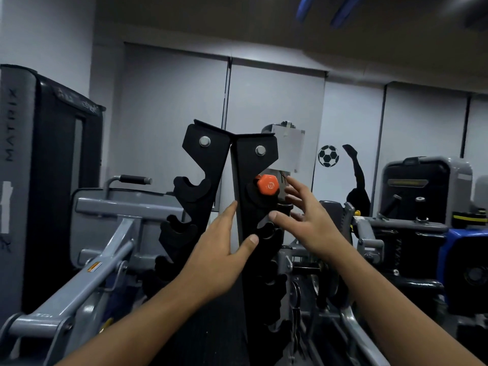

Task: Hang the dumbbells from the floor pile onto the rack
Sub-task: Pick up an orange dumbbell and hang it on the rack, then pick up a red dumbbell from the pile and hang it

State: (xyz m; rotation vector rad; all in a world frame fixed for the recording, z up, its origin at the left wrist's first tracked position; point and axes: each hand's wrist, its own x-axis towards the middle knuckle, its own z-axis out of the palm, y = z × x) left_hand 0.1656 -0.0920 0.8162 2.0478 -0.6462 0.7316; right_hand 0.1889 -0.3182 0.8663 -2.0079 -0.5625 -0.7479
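Item: orange dumbbell (pixel 268 186), seated in the rack (pixel 248 207) top right hook. Both hands, left hand (pixel 219 260) and right hand (pixel 309 223), empty, fingers spread (nothing gripped). We should confirm it sits fully before reaching down.

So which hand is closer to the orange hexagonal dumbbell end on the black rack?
Right. The right hand is open just right of and below the orange hexagonal dumbbell end, fingertips almost at it. The left hand rests lower on the black rack.
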